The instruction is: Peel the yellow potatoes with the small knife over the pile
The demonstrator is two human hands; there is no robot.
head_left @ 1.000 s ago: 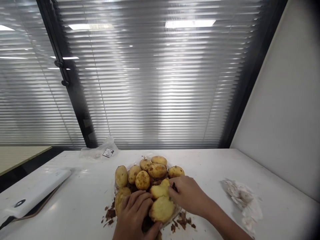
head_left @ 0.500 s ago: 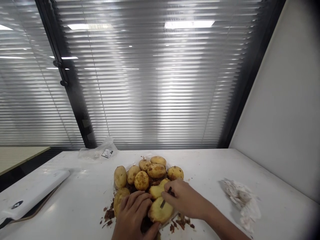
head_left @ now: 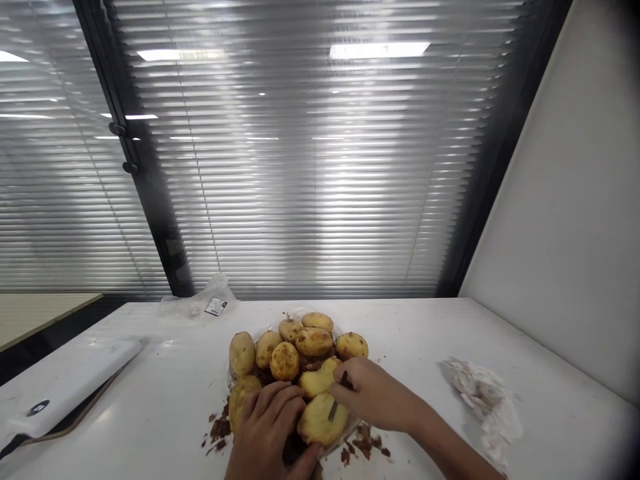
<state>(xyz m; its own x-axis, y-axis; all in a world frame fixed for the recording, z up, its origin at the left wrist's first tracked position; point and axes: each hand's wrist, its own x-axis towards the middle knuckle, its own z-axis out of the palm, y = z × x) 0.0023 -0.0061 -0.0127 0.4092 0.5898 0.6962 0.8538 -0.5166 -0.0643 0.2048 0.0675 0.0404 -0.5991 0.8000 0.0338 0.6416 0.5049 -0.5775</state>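
Observation:
Several potatoes (head_left: 314, 341) lie in a heap on clear plastic, with brown scraps among and around them. My right hand (head_left: 373, 393) is closed on a small dark tool (head_left: 333, 408), whose flat end rests against the pale cut face of a potato (head_left: 323, 421). Another cut potato piece (head_left: 316, 381) lies just behind it. My left hand (head_left: 273, 427) has its fingers over the left side of the heap, its thumb at the near edge of the cut potato, which it steadies.
Brown scraps (head_left: 365, 443) dot the white table (head_left: 170, 400). A crumpled tissue (head_left: 483, 397) lies at the right, a white device (head_left: 75, 387) at the left. Near the window blinds sits a clear bag (head_left: 197, 305) with a label.
My right hand and the tool have shifted slightly right over the cut face. My left hand stays nearly in place.

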